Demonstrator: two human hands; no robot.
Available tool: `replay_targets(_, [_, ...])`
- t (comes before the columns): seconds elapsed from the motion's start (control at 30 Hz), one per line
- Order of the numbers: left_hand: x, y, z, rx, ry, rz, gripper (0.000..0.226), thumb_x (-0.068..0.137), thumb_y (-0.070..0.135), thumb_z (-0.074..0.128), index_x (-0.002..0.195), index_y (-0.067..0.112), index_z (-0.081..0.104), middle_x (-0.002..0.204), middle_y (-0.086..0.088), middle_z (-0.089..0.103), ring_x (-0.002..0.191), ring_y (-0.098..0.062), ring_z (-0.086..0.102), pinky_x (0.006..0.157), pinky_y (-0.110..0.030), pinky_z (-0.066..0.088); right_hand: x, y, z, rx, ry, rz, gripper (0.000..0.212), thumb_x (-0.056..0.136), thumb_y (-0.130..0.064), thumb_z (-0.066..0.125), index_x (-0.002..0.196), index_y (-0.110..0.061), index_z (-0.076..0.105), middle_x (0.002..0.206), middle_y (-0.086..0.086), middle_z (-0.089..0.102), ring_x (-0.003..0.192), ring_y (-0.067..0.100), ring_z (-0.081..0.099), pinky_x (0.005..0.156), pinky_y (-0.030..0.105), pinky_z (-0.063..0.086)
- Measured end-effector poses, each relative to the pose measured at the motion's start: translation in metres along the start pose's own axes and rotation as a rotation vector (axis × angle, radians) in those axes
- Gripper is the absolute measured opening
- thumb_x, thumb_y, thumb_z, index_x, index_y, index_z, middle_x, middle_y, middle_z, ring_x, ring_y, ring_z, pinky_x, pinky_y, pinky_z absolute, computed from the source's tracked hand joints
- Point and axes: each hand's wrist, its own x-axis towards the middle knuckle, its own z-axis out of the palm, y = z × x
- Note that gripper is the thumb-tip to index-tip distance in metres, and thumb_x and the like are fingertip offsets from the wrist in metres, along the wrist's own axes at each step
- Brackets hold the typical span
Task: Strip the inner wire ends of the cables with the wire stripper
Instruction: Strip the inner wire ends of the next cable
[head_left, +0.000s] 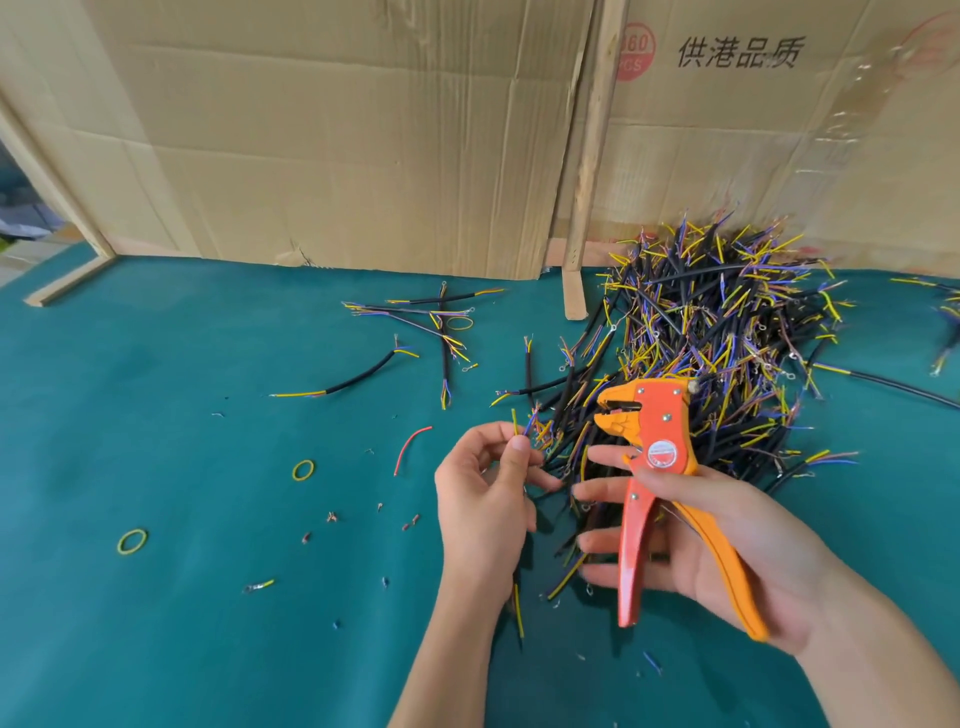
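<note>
While the left hand (485, 499) pinches one cable (519, 613), the right hand (691, 540) holds the wire stripper (654, 467).

The left thumb and fingers are curled and squeeze the thin colored wire ends (522, 423) of that cable, which poke up above the thumb; its black part hangs down below the wrist. The right hand lies palm up, its fingers nearly straight under the two handles, and its thumb presses on top near the round sticker. The stripper's orange head points to the left and up, close to the wire ends but not touching them. Behind both hands sits one big pile of cables (717, 332) on the green table (156, 649). About five loose cables (441, 322) lie apart, farther left. I count three yellow rubber bands: one (303, 470), one (132, 542) and one (460, 323). One red wire bit (410, 448) lies near the left hand. Cardboard (363, 145) stands at the back.
</note>
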Motion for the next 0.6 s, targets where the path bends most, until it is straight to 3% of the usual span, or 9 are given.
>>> replay_targets(0.13, [-0.001,-0.002,0.0,0.184,0.008,0.117,0.014,0.102,0.005,0.053,0.092,0.015,0.054,0.073,0.003,0.062,0.051,-0.018,0.064,0.046,-0.019,0.041,0.003,0.003,0.005,-0.016,-0.063,0.042,0.053,0.08,-0.032,0.084,0.129,-0.02,0.067,0.134,0.02,0.064,0.086,0.047,0.071,0.08,0.062,0.055])
replay_targets(0.3, [-0.004,-0.003,0.002,0.352,-0.012,0.215,0.028,0.102,0.001,0.047,0.09,0.027,0.047,0.076,0.011,0.056,0.045,-0.013,0.06,0.05,-0.022,0.045,0.003,0.006,0.013,-0.072,-0.019,-0.002,0.066,0.061,-0.033,0.095,0.12,-0.013,0.071,0.122,0.029,0.066,0.073,0.044,0.068,0.07,0.055,0.057])
replay_targets(0.47, [-0.005,-0.002,0.003,0.425,0.001,0.27,0.029,0.103,0.005,0.046,0.09,0.031,0.048,0.08,0.01,0.056,0.043,-0.014,0.056,0.049,-0.019,0.041,-0.006,0.003,0.017,-0.136,-0.108,0.008,0.054,0.069,-0.014,0.086,0.119,-0.006,0.069,0.102,0.033,0.066,0.072,0.043,0.065,0.069,0.054,0.057])
replay_targets(0.6, [-0.007,0.001,0.006,0.415,-0.026,0.285,0.036,0.102,0.002,0.047,0.084,0.033,0.05,0.075,0.003,0.056,0.047,-0.02,0.058,0.049,-0.019,0.043,-0.007,0.005,0.019,-0.174,-0.12,-0.012,0.033,0.072,-0.003,0.08,0.104,-0.005,0.073,0.089,0.031,0.061,0.069,0.041,0.062,0.067,0.053,0.056])
